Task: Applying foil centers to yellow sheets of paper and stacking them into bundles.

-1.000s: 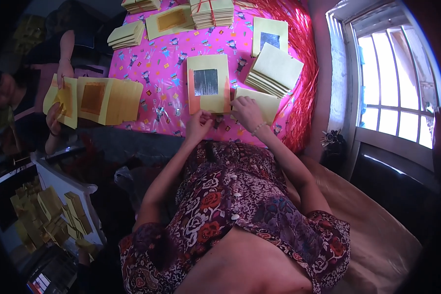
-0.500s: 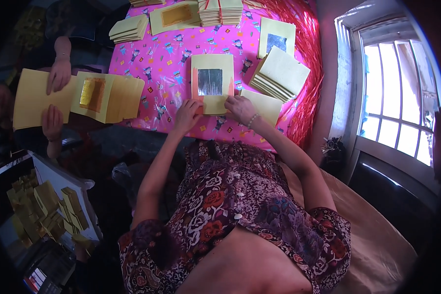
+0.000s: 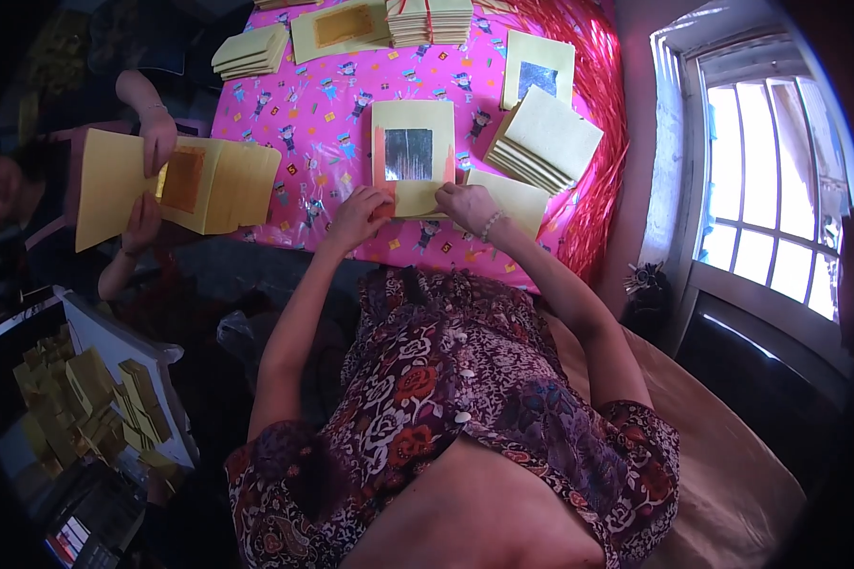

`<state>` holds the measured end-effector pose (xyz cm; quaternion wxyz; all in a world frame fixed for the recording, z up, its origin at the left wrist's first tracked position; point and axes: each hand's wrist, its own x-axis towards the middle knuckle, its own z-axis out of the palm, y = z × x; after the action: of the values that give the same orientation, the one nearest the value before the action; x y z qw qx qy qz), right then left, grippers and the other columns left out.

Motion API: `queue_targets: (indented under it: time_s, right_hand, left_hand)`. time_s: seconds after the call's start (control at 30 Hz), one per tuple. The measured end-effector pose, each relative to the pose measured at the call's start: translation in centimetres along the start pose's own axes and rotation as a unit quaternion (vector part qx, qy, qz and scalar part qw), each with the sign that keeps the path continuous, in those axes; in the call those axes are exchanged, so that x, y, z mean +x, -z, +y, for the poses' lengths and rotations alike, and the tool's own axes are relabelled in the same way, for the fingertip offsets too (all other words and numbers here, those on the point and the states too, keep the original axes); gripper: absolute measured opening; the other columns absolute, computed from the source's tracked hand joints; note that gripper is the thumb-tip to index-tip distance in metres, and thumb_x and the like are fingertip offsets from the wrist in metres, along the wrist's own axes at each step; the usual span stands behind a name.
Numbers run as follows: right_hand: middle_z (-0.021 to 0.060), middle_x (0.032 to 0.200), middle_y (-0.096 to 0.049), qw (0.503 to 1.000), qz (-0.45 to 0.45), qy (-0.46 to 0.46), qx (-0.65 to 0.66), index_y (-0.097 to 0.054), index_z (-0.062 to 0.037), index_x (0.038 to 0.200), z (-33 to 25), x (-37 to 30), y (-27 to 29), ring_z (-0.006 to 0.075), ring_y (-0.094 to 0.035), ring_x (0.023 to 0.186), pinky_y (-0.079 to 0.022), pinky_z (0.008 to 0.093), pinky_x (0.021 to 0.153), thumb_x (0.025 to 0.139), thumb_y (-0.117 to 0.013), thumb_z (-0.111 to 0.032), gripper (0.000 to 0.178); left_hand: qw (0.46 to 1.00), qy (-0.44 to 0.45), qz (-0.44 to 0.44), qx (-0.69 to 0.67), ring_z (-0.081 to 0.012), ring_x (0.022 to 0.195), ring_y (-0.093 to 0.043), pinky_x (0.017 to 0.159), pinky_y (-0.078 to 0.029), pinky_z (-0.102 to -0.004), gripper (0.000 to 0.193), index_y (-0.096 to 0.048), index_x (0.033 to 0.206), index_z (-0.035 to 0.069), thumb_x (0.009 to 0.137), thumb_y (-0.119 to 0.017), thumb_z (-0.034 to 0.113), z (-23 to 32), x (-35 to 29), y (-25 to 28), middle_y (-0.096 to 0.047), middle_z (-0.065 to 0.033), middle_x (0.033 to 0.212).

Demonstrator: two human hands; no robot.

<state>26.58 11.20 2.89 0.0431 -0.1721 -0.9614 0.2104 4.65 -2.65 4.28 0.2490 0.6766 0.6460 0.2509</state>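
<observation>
A yellow joss paper sheet (image 3: pixel 413 201) with a silver foil square and orange side bands lies in front of me on a pink patterned cover. At its lower left corner, my left hand (image 3: pixel 359 218) has its fingers closed on the paper's edge. My right hand (image 3: pixel 472 209), with a beaded bracelet at the wrist, pinches the lower right part of the same sheet. Partly under that hand lies a plain yellow sheet (image 3: pixel 522 202). Just beyond it, folded yellow papers (image 3: pixel 550 137) are fanned in a stack, overlapping a silver-foil sheet (image 3: pixel 531 64).
On the left, another person's hands (image 3: pixel 157 142) hold a yellow sheet (image 3: pixel 104 190) beside gold-foil paper (image 3: pixel 242 185). Bundles (image 3: pixel 430 24) sit at the table's far side. Red strands (image 3: pixel 603 142) line the right edge. A white tray of folded papers (image 3: pixel 90 379) stands lower left.
My hands stay at the sheet's lower edge, with barely any shift. The other person's hands have moved right, swinging their yellow sheet toward the gold-foil paper.
</observation>
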Motion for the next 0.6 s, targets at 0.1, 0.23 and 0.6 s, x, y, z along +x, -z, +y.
queue_targets:
  time_s: [0.1,0.23,0.6]
  right_hand:
    - [0.0095,0.074,-0.059,1.000,0.002,-0.007,0.014,-0.054,-0.0077,0.076,0.38,0.23,0.09,0.0279,-0.063,0.064,-0.050,0.0392,0.054,0.080,-0.060,-0.029,0.022]
    - [0.0103,0.074,-0.059,0.999,-0.009,-0.029,0.027,-0.054,-0.0073,0.076,0.28,0.42,0.39,0.0284,-0.063,0.064,-0.050,0.0395,0.055,0.080,-0.061,-0.029,0.023]
    - [0.0111,0.074,-0.062,0.997,-0.006,-0.046,0.061,-0.053,-0.0064,0.080,0.81,0.59,0.85,0.0292,-0.063,0.070,-0.049,0.0407,0.058,0.083,-0.059,-0.032,0.026]
  left_hand:
    - [1.000,-0.005,0.005,0.000,-0.0290,0.097,-0.052,0.085,-0.044,-0.0374,0.034,-0.056,0.097,0.007,0.066,-0.071,0.008,0.11,0.14,0.08,-0.058,-0.0084,0.099]
    - [1.000,-0.006,-0.001,-0.002,-0.0287,0.099,-0.052,0.086,-0.044,-0.0371,0.034,-0.057,0.098,0.007,0.067,-0.070,0.007,0.10,-0.02,0.19,-0.058,-0.0091,0.101]
    - [1.000,0.016,0.018,-0.015,-0.0314,0.106,-0.053,0.090,-0.044,-0.0387,0.035,-0.056,0.103,0.006,0.070,-0.067,0.006,-0.35,-0.79,-0.03,-0.058,-0.0116,0.104]
